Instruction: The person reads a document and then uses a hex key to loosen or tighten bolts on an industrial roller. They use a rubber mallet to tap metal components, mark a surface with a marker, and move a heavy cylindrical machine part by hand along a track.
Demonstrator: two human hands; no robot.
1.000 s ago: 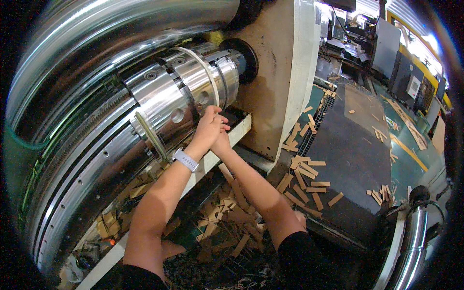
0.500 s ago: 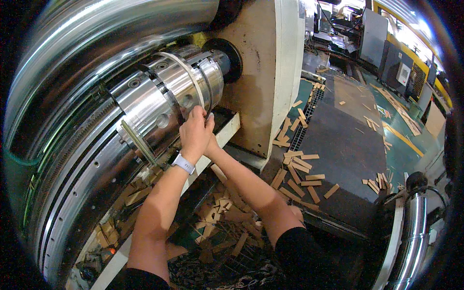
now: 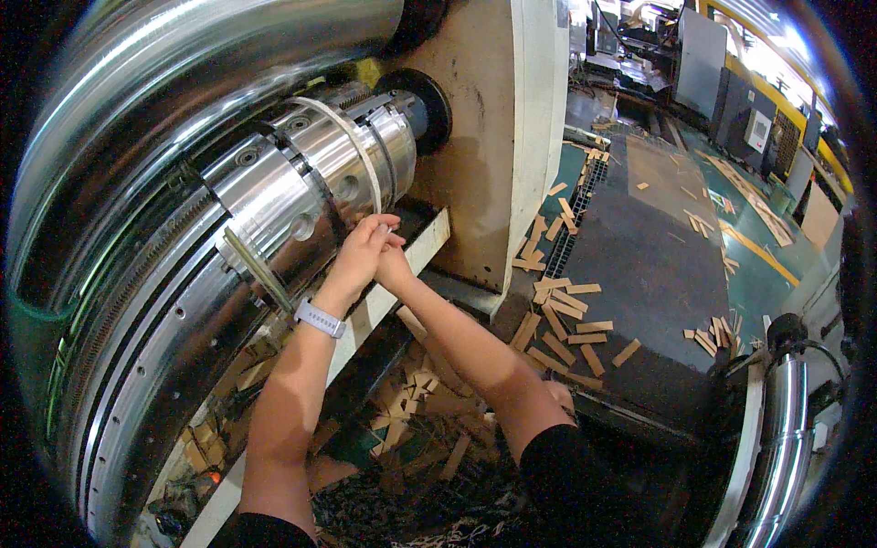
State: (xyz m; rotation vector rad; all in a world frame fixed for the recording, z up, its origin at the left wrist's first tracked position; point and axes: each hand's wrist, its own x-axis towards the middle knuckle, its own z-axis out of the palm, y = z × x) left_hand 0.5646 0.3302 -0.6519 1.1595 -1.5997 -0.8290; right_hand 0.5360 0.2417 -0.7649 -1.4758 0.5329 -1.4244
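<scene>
A pale, narrow band [image 3: 352,137] loops over the shiny metal shaft assembly [image 3: 265,187], its near end running down to my hands. My left hand [image 3: 358,256], with a light watch strap at the wrist, is closed at that lower end, fingers bent and pressed together. Just beside it, partly covered, my right hand [image 3: 394,270] is also closed. What the fingers of either hand hold is hidden. A second pale ring [image 3: 251,265] sits around the shaft farther left, apart from my hands.
A large polished roller [image 3: 210,55] lies above the shaft. To the right stands a machine side wall [image 3: 475,146], with a light metal rail [image 3: 434,239] below. Cardboard strips [image 3: 566,310] litter the dark floor plate [image 3: 649,247]. A shiny cylinder [image 3: 787,438] stands at lower right.
Both hands have come down slightly, nearer to me, and the left fingers are more bent over the right hand. The view has shifted a little; the band remains around the shaft.
</scene>
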